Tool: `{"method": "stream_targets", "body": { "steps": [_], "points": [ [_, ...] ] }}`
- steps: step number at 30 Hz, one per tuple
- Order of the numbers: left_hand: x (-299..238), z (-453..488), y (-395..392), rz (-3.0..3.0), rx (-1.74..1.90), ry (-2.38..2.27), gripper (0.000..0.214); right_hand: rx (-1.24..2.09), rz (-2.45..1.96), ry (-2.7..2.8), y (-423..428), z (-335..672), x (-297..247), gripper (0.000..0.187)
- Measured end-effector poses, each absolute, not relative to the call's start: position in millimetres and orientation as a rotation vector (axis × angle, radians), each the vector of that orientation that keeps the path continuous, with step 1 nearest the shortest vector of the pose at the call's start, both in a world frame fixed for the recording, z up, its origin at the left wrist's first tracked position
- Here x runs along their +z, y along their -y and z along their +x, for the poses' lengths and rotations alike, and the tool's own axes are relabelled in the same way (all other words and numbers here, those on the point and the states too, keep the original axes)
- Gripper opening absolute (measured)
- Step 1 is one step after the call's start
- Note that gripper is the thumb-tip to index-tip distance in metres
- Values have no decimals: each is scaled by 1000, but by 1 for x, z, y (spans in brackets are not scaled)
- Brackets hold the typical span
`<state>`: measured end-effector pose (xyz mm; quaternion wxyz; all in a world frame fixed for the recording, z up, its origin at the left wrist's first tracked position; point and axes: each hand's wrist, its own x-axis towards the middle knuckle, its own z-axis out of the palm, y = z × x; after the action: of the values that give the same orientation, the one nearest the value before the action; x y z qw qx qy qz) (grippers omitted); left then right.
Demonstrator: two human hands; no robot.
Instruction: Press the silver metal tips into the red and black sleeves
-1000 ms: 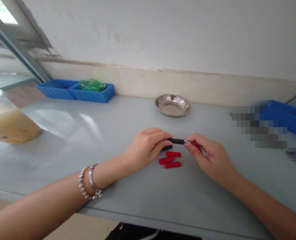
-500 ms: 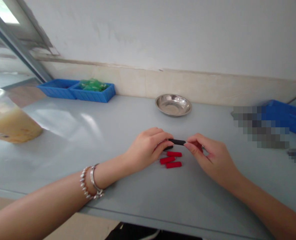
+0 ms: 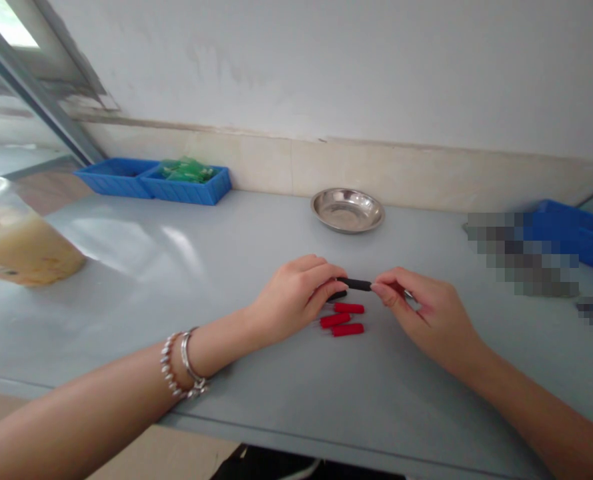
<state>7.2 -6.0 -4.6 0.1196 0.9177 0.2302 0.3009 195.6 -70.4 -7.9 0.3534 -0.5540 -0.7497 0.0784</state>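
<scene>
My left hand (image 3: 296,293) pinches one end of a short black sleeve (image 3: 355,285) just above the grey table (image 3: 176,280). My right hand (image 3: 421,313) pinches the other end, where a thin metal piece is mostly hidden in its fingers. A second black sleeve (image 3: 337,295) lies under my left fingertips. Three red sleeves (image 3: 345,319) lie side by side on the table right below both hands.
A steel dish (image 3: 347,210) sits behind the hands near the wall. Two blue bins (image 3: 156,180) stand at the back left, one with green parts. A plastic cup with a beige drink (image 3: 16,240) is at the far left. A blue bin (image 3: 576,233) is at right.
My right hand has slid left toward my left hand, and the shiny metal piece seen beside the black sleeve a second ago is now covered by my fingers.
</scene>
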Motion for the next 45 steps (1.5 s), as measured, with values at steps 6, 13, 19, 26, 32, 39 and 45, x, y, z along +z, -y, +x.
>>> {"method": "stream_targets", "body": {
  "steps": [6, 13, 19, 26, 32, 39, 45],
  "points": [
    [-2, 7, 6, 2682, 891, -672, 21, 104, -1385, 1854, 71, 197, -10, 5],
    [-1, 8, 6, 2674, 876, -691, 21, 103, -1355, 1860, 72, 196, -8, 6],
    [-4, 7, 5, 2684, 864, -770, 19, 69, -1412, 1839, 71, 197, -8, 6],
    [-4, 8, 1, 2695, 583, -1041, 15, 95, -1678, 1950, 67, 202, -11, 8],
    [-2, 7, -1, 2703, 401, -1095, 18, 157, -1768, 2100, 63, 209, -18, 10],
    [2, 2, -4, 2757, 218, -1099, 19, 249, -1883, 2151, 62, 210, -19, 11],
    [5, -1, -5, 2759, 172, -1084, 23, 125, -1811, 2094, 64, 207, -18, 7]
  ]
}}
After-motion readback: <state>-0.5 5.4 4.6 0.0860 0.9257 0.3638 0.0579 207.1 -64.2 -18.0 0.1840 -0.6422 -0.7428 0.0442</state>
